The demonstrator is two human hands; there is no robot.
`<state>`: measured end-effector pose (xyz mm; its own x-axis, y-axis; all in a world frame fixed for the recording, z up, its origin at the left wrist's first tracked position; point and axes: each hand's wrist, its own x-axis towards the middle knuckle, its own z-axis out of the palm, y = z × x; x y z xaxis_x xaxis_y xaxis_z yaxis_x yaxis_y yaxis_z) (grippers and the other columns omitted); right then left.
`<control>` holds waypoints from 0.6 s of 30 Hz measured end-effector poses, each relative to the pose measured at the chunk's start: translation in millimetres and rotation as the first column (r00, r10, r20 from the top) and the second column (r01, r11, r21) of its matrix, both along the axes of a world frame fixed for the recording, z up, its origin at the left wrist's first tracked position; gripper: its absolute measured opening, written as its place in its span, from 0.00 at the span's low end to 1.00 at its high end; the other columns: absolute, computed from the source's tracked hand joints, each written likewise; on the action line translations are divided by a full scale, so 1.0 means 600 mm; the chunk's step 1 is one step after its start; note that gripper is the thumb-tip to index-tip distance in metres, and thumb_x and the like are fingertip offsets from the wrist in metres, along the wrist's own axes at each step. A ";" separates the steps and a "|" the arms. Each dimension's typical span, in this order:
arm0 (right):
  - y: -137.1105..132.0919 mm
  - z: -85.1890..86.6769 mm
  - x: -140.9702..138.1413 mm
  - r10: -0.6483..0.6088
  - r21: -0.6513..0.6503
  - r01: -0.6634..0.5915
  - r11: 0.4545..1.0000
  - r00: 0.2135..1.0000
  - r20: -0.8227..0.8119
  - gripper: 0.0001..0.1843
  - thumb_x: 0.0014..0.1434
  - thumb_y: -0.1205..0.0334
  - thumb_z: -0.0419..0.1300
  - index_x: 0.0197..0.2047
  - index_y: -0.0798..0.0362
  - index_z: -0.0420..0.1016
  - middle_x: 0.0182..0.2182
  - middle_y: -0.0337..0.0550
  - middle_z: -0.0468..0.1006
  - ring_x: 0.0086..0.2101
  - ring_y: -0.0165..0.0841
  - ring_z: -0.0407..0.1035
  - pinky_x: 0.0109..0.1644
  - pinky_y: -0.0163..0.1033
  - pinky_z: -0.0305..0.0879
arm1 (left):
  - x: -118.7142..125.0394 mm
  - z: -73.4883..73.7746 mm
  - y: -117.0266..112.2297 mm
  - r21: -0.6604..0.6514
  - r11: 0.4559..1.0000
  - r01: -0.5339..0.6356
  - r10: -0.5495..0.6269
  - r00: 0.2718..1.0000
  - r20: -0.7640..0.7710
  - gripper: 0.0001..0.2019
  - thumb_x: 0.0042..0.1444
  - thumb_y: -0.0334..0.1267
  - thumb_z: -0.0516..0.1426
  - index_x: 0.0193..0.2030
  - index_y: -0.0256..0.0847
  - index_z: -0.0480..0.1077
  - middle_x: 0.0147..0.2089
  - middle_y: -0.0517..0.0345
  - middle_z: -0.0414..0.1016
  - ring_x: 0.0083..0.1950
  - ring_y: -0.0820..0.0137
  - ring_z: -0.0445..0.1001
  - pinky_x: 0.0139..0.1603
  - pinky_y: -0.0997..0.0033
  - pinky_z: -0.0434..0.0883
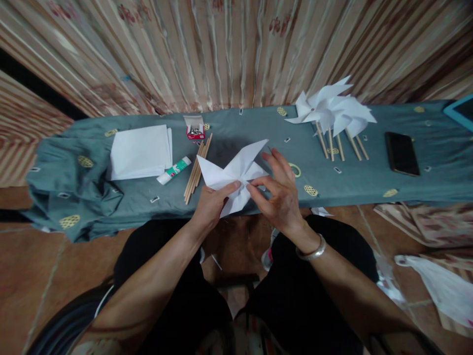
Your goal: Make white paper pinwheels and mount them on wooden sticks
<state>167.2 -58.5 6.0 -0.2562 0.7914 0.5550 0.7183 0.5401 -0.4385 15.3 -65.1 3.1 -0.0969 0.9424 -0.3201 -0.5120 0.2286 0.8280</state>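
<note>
A white paper pinwheel [236, 167], its corners folded toward the middle, is held up over the near edge of the cloth-covered surface. My left hand [212, 203] grips it from the lower left, thumb pressed close to the centre. From the right, my right hand [279, 190] pinches at the centre with thumb and forefinger, the other fingers raised. Whether a small pin is between those fingertips, I cannot make out. Just left of the pinwheel lie several thin wooden sticks [197, 170]. Behind them stands an opened small red box [195, 129] of metal tacks.
A stack of white paper [140, 152] and a glue stick [173, 171] lie left on the green cloth [258, 123]. Several finished pinwheels on sticks [332, 111] lie back right, beside a dark phone [402, 154]. A blue-edged device [460, 112] sits far right. Curtains hang behind.
</note>
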 end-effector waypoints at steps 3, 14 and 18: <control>-0.001 0.000 -0.002 0.006 -0.015 -0.006 1.000 1.000 -0.007 0.09 0.62 0.59 0.57 0.32 0.51 0.76 0.65 0.44 0.63 0.66 0.48 0.52 0.65 0.62 0.55 | 0.000 0.000 0.001 0.011 1.000 0.002 -0.002 1.000 -0.005 0.20 0.34 0.37 0.72 0.38 0.35 0.79 0.40 0.51 0.82 0.43 0.60 0.80 0.49 0.62 0.74; -0.002 0.000 -0.003 0.024 -0.037 -0.023 0.999 1.000 0.009 0.09 0.62 0.59 0.57 0.33 0.50 0.76 0.66 0.41 0.61 0.66 0.49 0.50 0.65 0.64 0.53 | 0.001 -0.009 0.003 0.015 0.998 -0.062 0.063 0.997 -0.050 0.21 0.34 0.37 0.72 0.39 0.36 0.78 0.41 0.51 0.83 0.43 0.60 0.80 0.49 0.62 0.74; -0.007 0.013 -0.001 0.026 0.001 -0.026 1.000 1.000 0.013 0.09 0.62 0.58 0.58 0.33 0.50 0.76 0.64 0.42 0.64 0.65 0.48 0.53 0.65 0.63 0.56 | -0.002 -0.009 0.009 0.013 0.996 -0.083 0.084 0.995 -0.049 0.23 0.35 0.36 0.71 0.41 0.36 0.78 0.42 0.51 0.82 0.46 0.58 0.80 0.51 0.60 0.74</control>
